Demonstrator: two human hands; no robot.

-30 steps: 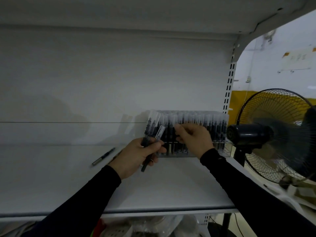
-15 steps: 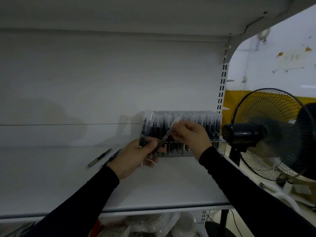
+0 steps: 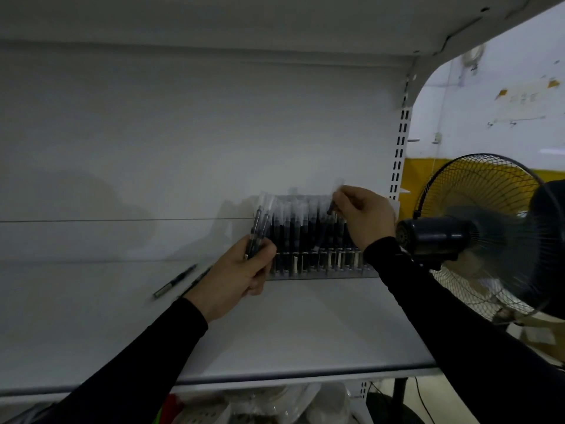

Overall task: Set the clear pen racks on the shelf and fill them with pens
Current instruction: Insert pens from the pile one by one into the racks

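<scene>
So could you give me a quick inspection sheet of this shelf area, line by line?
Surface: white metal shelf, pale back panel behind it.
Job's things: clear plastic pen rack at the back right, packed with dark upright pens; two loose dark pens lying to its left.
Clutter: unclear items below the shelf, too dim to name.
Grippers: left hand grips a small bundle of clear-capped pens; right hand pinches a single pen above the rack's right end.
Cables: a thin dark cable near the floor, lower right.
Surroundings: black standing fan to the right, yellow and white wall behind it.
</scene>
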